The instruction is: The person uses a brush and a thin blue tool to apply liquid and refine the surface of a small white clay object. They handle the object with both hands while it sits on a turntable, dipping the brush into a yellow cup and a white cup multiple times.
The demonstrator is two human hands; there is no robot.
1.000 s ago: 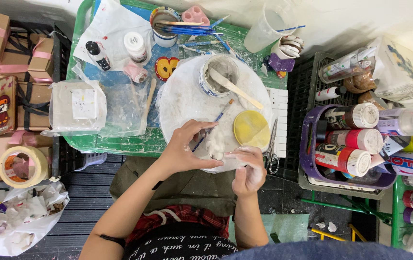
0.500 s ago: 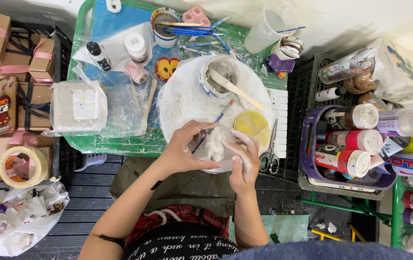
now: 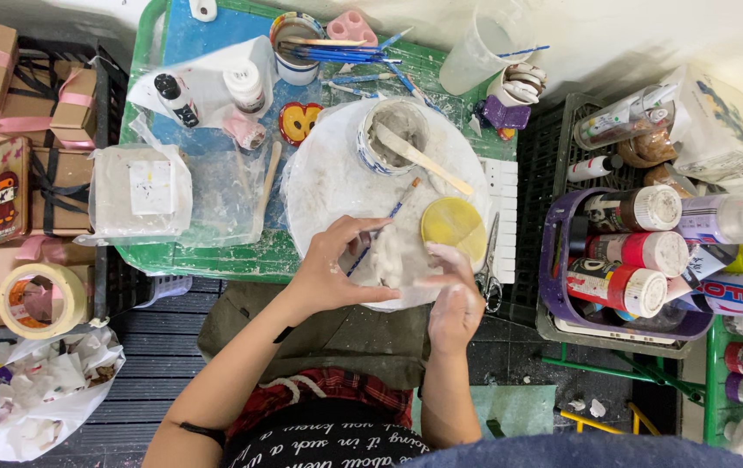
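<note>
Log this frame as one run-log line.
left hand: holds brush | right hand: on white clay lump | yellow lid beside

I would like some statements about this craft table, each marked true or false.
1. Both hands, left hand and right hand, are on the white lump. True.
2. The yellow lid lies left of the lump. False: it lies to its right.
3. A wooden stick rests in the cup of white paste. True.
4. The tape roll sits on the green tray. False: it sits off the tray, to its left.
5. The scissors are in the right hand. False: they lie beside the lid.
</note>
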